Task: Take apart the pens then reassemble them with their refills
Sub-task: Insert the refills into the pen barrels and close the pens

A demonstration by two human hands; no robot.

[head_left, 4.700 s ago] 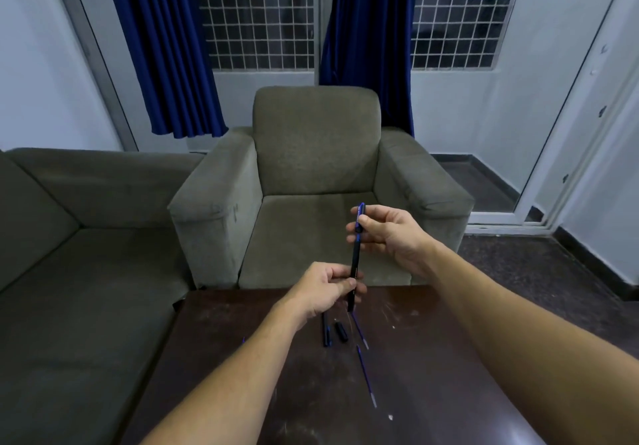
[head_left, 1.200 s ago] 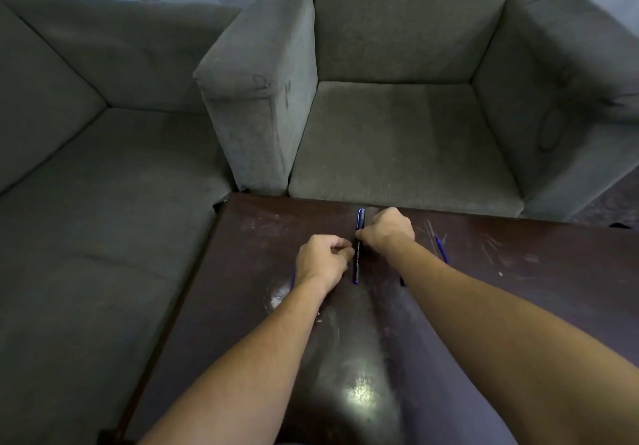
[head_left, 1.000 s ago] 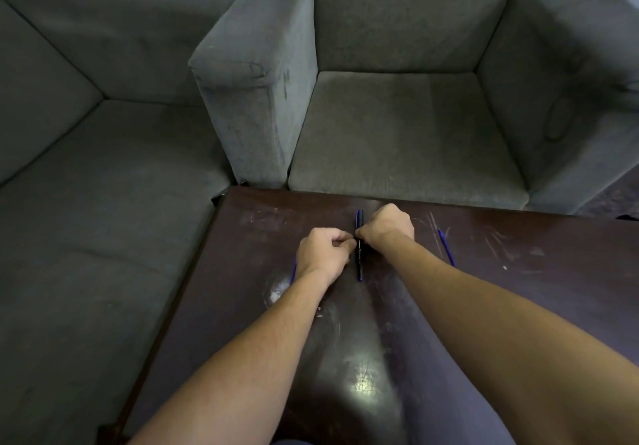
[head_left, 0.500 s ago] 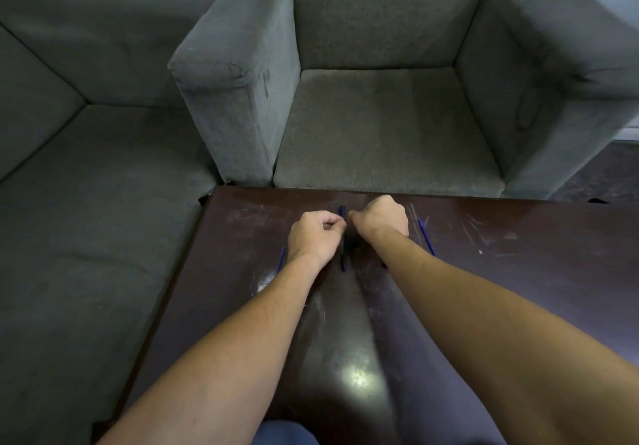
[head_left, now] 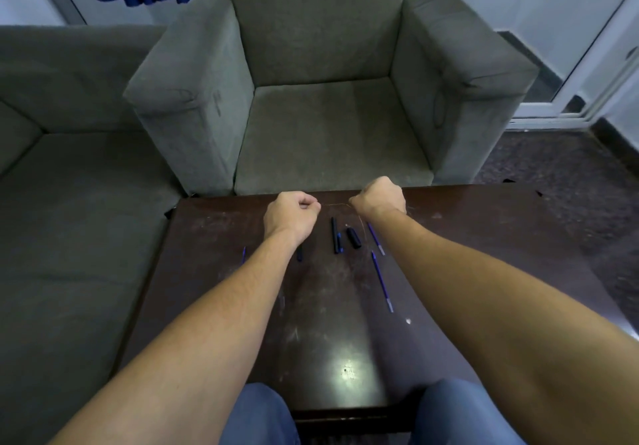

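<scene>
Here, a seated person in blue jeans leans over a dark wooden table [head_left: 484, 237], both bare forearms stretched toward its far edge. The left hand [head_left: 290, 216] is curled into a loose fist with the fingertips pressed together, and the right hand [head_left: 378, 195] is likewise closed, knuckles up; from where one stands it cannot be told whether either fist pinches anything, though a thin pale curved line [head_left: 345, 206] on the table runs between them.

On the table, between the two wrists, pen parts lie scattered. A black pen barrel [head_left: 334, 233] rests lengthwise just nearer the sitter than the gap between the fists, with a short blue-marked piece [head_left: 339, 242] lying against its right side. A stubby black cap [head_left: 353, 237] sits tilted just to the right of that. Beside the right wrist lies one blue refill [head_left: 375, 242], and a second blue refill [head_left: 382, 282] lies closer to the sitter, both free of the hands. Under the left wrist a dark pen piece [head_left: 299, 253] pokes out, and a thin blue sliver [head_left: 243, 254] shows to the left of that forearm, too small to identify.

Beyond the table's far edge stands a grey armchair [head_left: 328, 126]; a matching grey sofa [head_left: 69, 202] runs along the table's left side.
</scene>
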